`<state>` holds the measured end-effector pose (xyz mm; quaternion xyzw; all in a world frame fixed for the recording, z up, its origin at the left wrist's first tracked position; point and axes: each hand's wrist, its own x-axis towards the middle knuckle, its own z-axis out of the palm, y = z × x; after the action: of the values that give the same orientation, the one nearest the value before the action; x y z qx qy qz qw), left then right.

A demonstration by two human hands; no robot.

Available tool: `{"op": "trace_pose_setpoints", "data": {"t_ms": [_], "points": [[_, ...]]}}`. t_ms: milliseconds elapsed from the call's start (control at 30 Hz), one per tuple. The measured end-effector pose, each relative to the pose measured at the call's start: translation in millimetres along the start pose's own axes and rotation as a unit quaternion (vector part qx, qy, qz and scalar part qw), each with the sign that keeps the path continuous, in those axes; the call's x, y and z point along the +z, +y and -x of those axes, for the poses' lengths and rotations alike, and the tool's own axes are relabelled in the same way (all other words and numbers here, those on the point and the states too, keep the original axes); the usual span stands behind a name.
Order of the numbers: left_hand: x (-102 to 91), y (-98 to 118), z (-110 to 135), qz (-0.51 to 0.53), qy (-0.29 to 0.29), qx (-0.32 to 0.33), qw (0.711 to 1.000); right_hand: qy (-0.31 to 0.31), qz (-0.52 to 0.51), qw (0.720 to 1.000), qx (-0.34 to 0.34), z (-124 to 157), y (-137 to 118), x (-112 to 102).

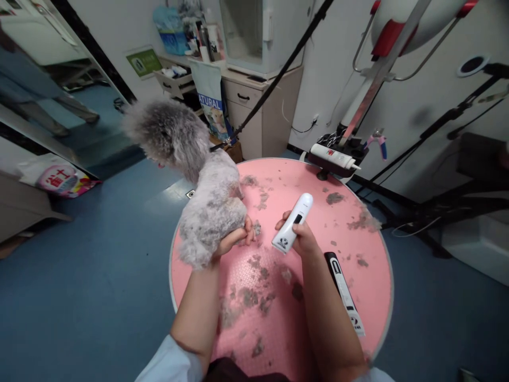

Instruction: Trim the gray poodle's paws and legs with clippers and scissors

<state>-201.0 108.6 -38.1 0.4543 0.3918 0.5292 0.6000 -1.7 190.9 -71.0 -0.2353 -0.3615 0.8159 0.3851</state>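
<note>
White clipper (293, 222) sits in the grip of the right hand (305, 237), fingers wrapped about its lower half, just right of the dog (207, 207). Its long axis slants from the end nearest the dog's hindquarters up and away to the right; which end carries the blade cannot be told. The left hand (234, 240) is closed on the dog's rear, fingers curled around a hind leg, so it is the hand in contact with the animal. The right hand, with the clipper, hangs a short gap to the dog's right, not touching the coat.

The dog, grey and partly shorn, stands with its rump toward the person and its fluffy head turned away to the far left. A dark leash (278, 74) runs taut from the dog's neck up and to the right. Under the dog lies a round pink table (338, 233), strewn with fur clumps (250, 297), most of them right of and behind the dog. A second trimmer (344, 292), black and white, lies flat well right of the dog, near the table's edge by the right forearm. Beyond the dog stands a cabinet (258, 106) against the wall.
</note>
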Motion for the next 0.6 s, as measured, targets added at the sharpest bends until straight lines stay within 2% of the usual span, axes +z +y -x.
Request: {"op": "trace_pose_setpoints", "data": {"t_ms": [67,100,267,400,533,600], "points": [[0.5,0,0,0.004,0.007,0.013,1.000,0.068,-0.004,0.998,-0.019,-3,2,-2],[1.9,0,-1,0.007,0.011,0.018,1.000,0.082,-0.006,0.996,-0.021,-5,3,-1],[12.5,4,-3,0.013,0.051,0.011,0.999,0.065,-0.003,0.998,-0.003,-6,7,3],[15.2,4,-4,0.006,0.058,0.024,0.998,0.068,-0.002,0.997,0.026,-7,5,7],[12.3,-2,-4,0.003,0.034,0.036,0.999,0.147,0.043,0.988,0.022,-11,7,14],[10.8,-5,-4,-0.002,0.021,0.044,0.999,0.163,0.063,0.985,0.016,-13,10,18]]}}
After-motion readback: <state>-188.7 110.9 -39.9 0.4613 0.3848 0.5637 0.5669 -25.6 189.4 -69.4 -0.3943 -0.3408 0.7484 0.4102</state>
